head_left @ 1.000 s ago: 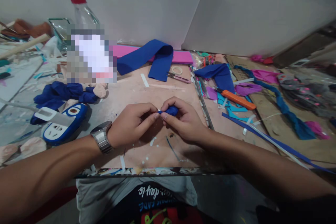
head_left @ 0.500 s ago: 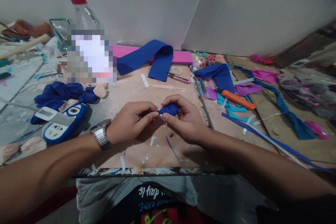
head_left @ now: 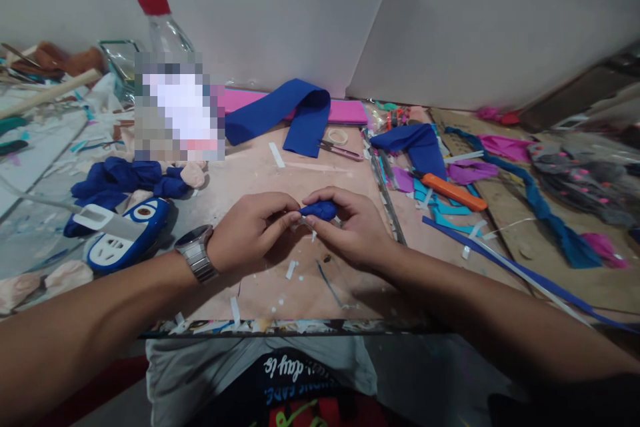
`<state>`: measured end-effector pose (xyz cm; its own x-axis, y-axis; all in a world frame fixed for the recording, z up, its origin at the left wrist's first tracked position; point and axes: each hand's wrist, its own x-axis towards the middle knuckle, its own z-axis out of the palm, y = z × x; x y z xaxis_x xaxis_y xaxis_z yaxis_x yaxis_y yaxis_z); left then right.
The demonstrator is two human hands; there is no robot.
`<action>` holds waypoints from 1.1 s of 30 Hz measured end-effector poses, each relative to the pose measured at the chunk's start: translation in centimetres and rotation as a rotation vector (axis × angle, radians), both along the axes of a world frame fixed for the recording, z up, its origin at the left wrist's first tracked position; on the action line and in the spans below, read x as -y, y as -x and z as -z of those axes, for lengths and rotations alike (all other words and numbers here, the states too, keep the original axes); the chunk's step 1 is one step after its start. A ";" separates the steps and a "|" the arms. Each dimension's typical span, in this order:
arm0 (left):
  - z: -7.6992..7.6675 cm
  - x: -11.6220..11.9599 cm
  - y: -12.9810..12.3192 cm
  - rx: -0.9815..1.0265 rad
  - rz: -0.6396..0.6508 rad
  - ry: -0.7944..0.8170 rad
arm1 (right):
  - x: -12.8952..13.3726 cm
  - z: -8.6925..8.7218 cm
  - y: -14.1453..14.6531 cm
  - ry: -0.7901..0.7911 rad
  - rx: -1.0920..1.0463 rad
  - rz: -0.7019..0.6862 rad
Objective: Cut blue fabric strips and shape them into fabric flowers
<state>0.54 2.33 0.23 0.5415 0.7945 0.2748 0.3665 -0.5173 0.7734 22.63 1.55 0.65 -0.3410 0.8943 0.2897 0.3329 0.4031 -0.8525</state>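
Note:
Between my two hands, above the middle of the work board, is a small dark blue bud (head_left: 324, 211) of gathered crepe-like material. My left hand (head_left: 263, 223) pinches its narrow end between thumb and forefinger. Curled round the wider end, my right hand (head_left: 350, 220) grips it with thumb and fingers. A folded blue strip (head_left: 310, 103) of similar colour lies beyond my hands. Close to it are small pink-handled thread snips (head_left: 343, 150) and a roll of pale tape (head_left: 337, 137). Several more gathered blue pieces (head_left: 113, 180) sit to the left.
A blue and white power strip (head_left: 133, 233) with a plug stands left of my left wrist. Behind it rises a red-capped bottle (head_left: 173, 33), partly pixelated. An orange cutter (head_left: 455, 191) lies on the right among blue, pink and teal scraps. A pale wall (head_left: 280, 13) closes off the back.
My hands keep their hold on the blue bud, with only slight finger shifts. The whole view has moved a little, so things on the left appear slightly further right and lower.

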 end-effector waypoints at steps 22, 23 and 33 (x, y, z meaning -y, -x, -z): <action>0.5 -0.1 -0.1 -0.104 0.045 -0.046 | -1.2 -0.4 0.2 -0.057 -0.035 0.140; 0.5 -0.1 -0.1 -0.124 0.059 -0.062 | -1.4 -0.8 0.3 -0.075 -0.014 0.137; 0.2 -0.3 0.3 -0.198 0.173 -0.130 | -8.1 -8.8 11.8 -0.200 0.655 -0.335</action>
